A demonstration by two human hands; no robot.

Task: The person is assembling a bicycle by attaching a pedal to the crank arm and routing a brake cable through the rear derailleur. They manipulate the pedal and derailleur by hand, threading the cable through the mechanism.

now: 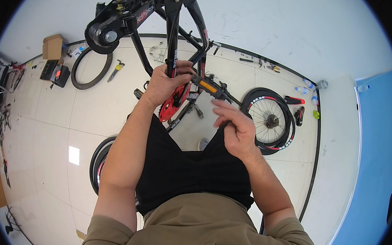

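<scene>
Your left hand point(164, 84) clamps the frame point(172, 37) tube, running twelve to six; right hand's point(237, 130) fingers hang apart near the pedal point(208, 86), which points four o'clock.

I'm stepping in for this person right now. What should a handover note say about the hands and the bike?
Left hand: gripped on a tube of the black frame, steadying it.
Right hand: open, holding nothing, just below the pedal.
The frame is raised, red chainring and pedal fitted.
Done: both wheels are off; one wheel lies on the floor at right, a tyre at left.
Left: cannot tell from this view.
</scene>
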